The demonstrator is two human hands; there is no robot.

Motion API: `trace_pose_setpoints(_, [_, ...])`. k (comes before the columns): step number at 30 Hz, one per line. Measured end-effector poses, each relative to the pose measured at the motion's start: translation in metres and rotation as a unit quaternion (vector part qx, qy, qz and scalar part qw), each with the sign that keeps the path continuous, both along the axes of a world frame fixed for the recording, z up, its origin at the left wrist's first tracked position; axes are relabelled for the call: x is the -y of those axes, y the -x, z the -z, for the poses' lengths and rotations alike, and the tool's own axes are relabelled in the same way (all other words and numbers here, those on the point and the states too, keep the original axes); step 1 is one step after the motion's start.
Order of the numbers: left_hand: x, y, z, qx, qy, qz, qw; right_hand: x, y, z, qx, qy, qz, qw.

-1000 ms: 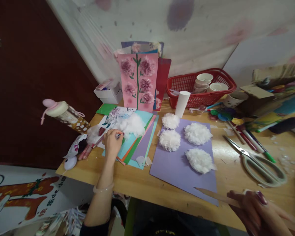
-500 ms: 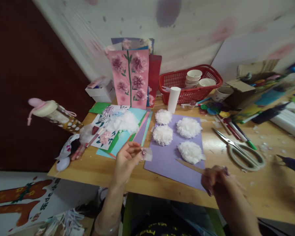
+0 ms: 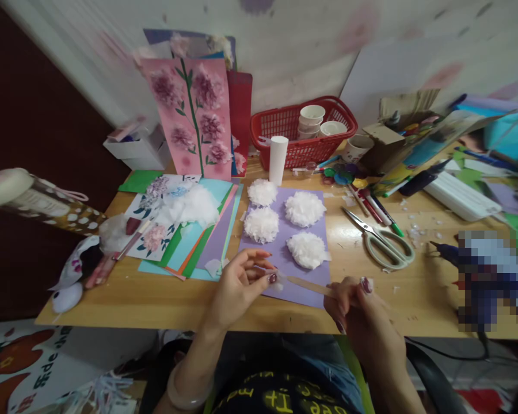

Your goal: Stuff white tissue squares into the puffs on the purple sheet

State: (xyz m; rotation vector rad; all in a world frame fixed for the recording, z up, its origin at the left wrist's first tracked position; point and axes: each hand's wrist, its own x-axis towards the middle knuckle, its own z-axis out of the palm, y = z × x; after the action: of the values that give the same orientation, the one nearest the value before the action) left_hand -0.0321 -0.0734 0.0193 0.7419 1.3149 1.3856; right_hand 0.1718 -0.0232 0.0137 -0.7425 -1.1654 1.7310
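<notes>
My left hand (image 3: 237, 290) pinches a small, thin white piece of tissue paper (image 3: 278, 284) between thumb and fingers. In my right hand (image 3: 365, 316) is a flat wooden stick (image 3: 308, 285), whose tip points left and meets or nearly meets the tissue. Both hands hover over the near edge of a purple paper sheet (image 3: 315, 296). Several fluffy white tissue flowers (image 3: 309, 250) lie on that sheet, just beyond my fingers. A pile of loose white tissue (image 3: 198, 210) rests on coloured papers to the left.
Scissors (image 3: 380, 238) lie right of the sheet, with a glue gun (image 3: 451, 253) farther right, partly blurred out. A white paper roll (image 3: 278, 160) stands behind the flowers by a red basket (image 3: 263, 123) of cups. A pink flower picture (image 3: 194, 126) leans against the wall.
The left hand's tissue and the right hand's stick have come together over the purple sheet. The whole view has shifted, so the table sits farther left.
</notes>
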Motion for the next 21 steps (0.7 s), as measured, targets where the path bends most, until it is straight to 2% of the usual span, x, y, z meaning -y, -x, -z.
trace_pose_setpoints(9, [-0.003, -0.0001, 0.0043, -0.002, -0.002, 0.027, 1.0, -0.004, 0.0015, 0.0014, -0.002, 0.002, -0.022, 1.0])
trace_pose_setpoints(18, [-0.0039, -0.0039, 0.0026, 0.101, 0.014, 0.024, 0.994, -0.0041, 0.0022, 0.0005, 0.049, -0.015, -0.02, 0.998])
trace_pose_setpoints(21, [-0.0022, -0.0032, 0.0018, 0.116, 0.021, 0.019, 0.993, -0.0036, 0.0016, 0.0041, 0.077, -0.014, 0.004, 0.997])
